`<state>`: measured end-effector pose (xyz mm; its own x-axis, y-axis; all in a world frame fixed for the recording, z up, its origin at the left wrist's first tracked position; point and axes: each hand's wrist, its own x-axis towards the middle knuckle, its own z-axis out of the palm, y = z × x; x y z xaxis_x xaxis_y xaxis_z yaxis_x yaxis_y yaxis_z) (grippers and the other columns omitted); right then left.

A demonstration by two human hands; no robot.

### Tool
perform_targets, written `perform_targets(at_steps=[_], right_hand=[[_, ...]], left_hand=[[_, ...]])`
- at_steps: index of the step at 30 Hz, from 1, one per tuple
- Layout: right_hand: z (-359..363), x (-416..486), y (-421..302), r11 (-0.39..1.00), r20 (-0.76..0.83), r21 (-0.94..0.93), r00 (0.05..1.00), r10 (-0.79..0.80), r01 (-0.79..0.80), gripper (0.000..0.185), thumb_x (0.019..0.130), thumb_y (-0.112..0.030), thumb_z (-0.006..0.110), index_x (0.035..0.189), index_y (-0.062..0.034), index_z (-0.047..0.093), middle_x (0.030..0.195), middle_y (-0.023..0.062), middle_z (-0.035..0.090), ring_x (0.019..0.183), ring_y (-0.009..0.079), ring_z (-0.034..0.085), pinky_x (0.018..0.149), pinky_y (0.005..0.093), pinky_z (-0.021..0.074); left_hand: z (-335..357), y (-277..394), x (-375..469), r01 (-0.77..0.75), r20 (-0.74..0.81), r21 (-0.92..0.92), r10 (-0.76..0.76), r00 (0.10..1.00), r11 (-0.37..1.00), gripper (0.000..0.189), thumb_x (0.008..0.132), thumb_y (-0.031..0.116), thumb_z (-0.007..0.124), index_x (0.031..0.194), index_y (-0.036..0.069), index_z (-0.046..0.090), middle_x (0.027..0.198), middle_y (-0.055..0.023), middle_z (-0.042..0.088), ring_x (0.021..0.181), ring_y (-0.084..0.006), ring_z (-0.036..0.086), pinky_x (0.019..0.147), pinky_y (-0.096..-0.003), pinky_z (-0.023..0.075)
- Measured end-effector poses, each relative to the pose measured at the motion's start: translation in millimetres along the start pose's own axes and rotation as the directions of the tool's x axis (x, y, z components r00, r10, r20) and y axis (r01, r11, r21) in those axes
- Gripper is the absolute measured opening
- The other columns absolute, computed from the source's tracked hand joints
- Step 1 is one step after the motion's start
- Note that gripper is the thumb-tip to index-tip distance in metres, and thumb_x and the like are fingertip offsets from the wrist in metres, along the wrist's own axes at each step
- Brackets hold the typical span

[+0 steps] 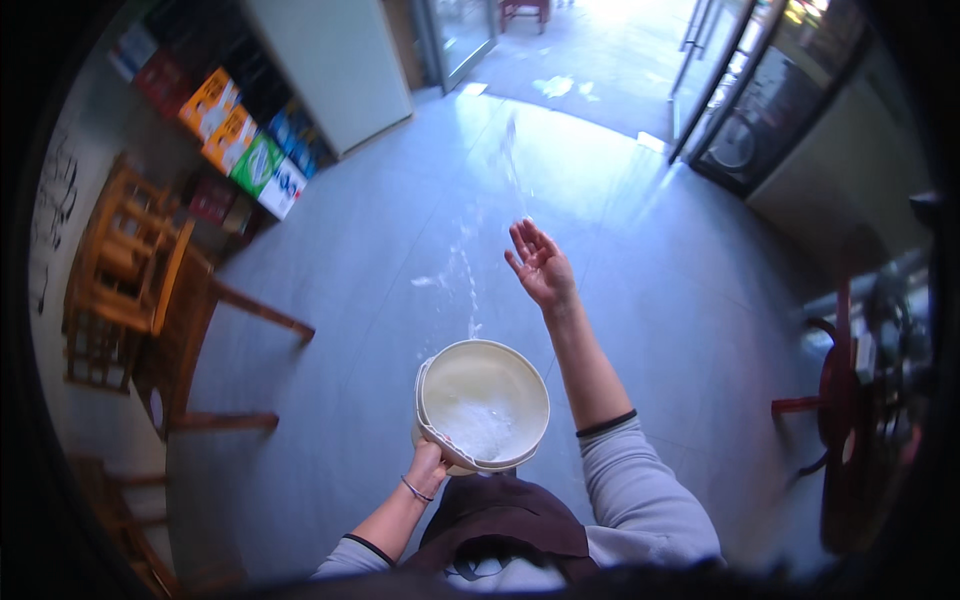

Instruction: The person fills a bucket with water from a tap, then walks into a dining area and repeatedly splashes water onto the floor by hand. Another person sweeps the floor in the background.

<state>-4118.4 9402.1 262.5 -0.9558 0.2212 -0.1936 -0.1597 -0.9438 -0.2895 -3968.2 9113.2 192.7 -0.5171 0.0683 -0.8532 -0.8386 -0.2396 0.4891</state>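
Observation:
A cream-coloured round bucket is held in front of my body, its mouth facing up towards me. My left hand grips its rim or handle at the lower left. White, frothy-looking liquid lies inside. Stretched forward above the floor, my right hand has its wet palm up and fingers apart, with nothing in it. A streak of water flies off beyond its fingertips. More splashed water shows between the bucket and the right hand, partly blurred.
Grey tiled floor spreads ahead to an open glass door. Wooden chairs are stacked on a wooden table at left, beside stacked cartons and a white cabinet. A dark red wooden table stands at right.

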Motion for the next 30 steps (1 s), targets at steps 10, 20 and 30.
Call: perform_targets(at_steps=[10, 20, 30], right_hand=[[-237.5, -1.8, 76.3, 0.982, -0.888, 0.097, 0.432, 0.159, -0.161, 0.017, 0.078, -0.021, 0.039, 0.074, -0.0115, 0.053, 0.063, 0.0007, 0.050, 0.059, 0.0142, 0.047, 0.058, 0.0316, 0.0405], [-124.3, 0.9, -299.3, 0.532, -0.142, 0.095, 0.540, -0.829, 0.842, 0.014, 0.077, -0.014, 0.047, 0.070, -0.0048, 0.056, 0.068, 0.0062, 0.057, 0.062, 0.0140, 0.054, 0.060, 0.0244, 0.0457], [-317.0, 108.3, -63.8, 0.966, -0.867, 0.126, 0.449, 0.218, -0.226, 0.035, 0.077, -0.028, 0.038, 0.105, -0.0068, 0.043, 0.101, 0.0090, 0.047, 0.088, 0.0212, 0.046, 0.076, 0.0410, 0.0355]], left_hand=[[153.0, 70.1, 49.4, -0.127, 0.254, 0.458, 0.007, 0.967, 0.880, 0.012, 0.072, 0.005, 0.042, 0.082, 0.012, 0.045, 0.063, 0.0016, 0.047, 0.053, -0.0100, 0.046, 0.044, -0.0262, 0.0397], [266.7, 99.6, 123.9, 0.010, 0.224, 0.608, -0.184, 0.957, 0.794, 0.008, 0.073, 0.006, 0.041, 0.081, 0.008, 0.044, 0.066, -0.0021, 0.045, 0.054, -0.0125, 0.046, 0.046, -0.0281, 0.0411], [331.7, 108.5, 147.1, -0.030, 0.153, 0.406, -0.036, 0.988, 0.914, 0.009, 0.069, 0.003, 0.044, 0.077, 0.008, 0.044, 0.059, -0.0001, 0.042, 0.047, -0.0109, 0.043, 0.038, -0.0254, 0.0383]])
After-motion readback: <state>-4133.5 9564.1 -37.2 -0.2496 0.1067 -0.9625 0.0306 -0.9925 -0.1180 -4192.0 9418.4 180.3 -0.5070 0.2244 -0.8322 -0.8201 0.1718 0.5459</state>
